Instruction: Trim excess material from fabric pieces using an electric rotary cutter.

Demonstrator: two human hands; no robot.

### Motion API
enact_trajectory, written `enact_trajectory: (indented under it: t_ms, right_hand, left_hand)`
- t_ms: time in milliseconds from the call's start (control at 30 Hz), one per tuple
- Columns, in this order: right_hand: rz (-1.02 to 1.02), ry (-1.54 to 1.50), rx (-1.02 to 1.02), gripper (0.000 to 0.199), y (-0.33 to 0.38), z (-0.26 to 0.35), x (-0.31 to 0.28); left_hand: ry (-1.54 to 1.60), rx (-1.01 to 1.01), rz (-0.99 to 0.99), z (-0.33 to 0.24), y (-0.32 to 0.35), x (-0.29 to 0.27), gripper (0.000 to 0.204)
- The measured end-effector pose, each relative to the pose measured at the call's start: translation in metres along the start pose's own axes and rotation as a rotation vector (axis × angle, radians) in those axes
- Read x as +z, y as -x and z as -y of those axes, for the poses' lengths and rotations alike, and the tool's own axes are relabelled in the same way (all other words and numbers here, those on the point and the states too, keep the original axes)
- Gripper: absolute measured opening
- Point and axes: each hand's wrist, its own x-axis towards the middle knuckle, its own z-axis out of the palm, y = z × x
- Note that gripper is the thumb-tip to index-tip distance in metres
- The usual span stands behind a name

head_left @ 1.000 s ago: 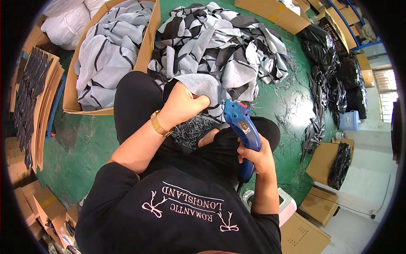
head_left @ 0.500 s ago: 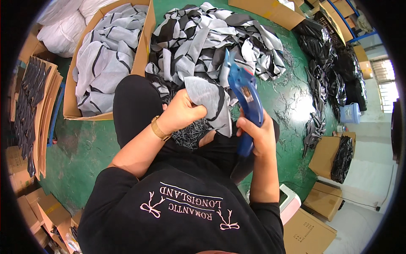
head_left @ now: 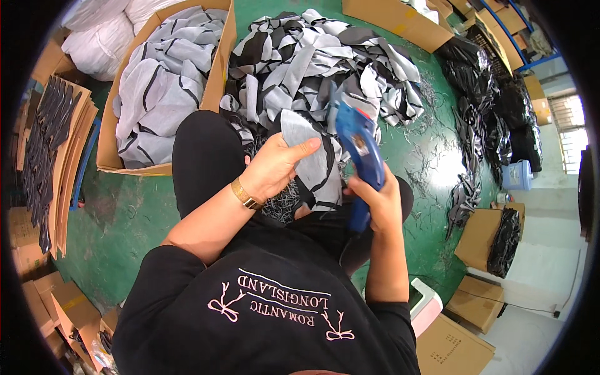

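Note:
In my left hand (head_left: 279, 164) is a curved grey fabric piece (head_left: 310, 164) with a dark strip along it, the thumb pressed on its near face. The piece hangs down between my knees. My right hand (head_left: 379, 203) is wrapped round the handle of blue electric scissors (head_left: 362, 147), whose blade end points up and away, just right of the fabric and slightly blurred. Beyond both hands a heap of grey and black fabric pieces (head_left: 312, 65) lies on the floor. Thin dark trimmings (head_left: 284, 203) are gathered between my legs.
A cardboard box (head_left: 220, 81) full of grey fabric pieces stands at the far left. Black plastic bags (head_left: 478, 81) and a light blue bucket (head_left: 517, 175) line the right side. Flat stacked cardboard (head_left: 72, 169) is at the left. Loose trimmings litter the green floor (head_left: 419, 159).
My left hand has turned, its thumb now stretched over the fabric, and the piece has swung lower. The electric scissors have shifted slightly down. The whole view has moved a little.

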Motion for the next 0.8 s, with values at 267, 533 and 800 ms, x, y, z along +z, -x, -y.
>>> enact_trajectory:
  t_ms: [267,533,800]
  right_hand:
    - [0.103,0.246,0.170,0.039,0.052,-0.003,-0.031]
    - [0.078,0.320,0.172,0.040,0.052,-0.003,-0.030]
    - [0.080,0.346,0.162,0.039,0.048,0.005,-0.026]
  left_hand:
    - [0.038,0.065,-0.057,-0.007,-0.004,-0.007,0.018]
    - [-0.224,0.180,-0.069,-0.016,0.002,0.000,0.016]
    - [-0.499,0.273,-0.040,-0.013,0.008,-0.006,0.018]
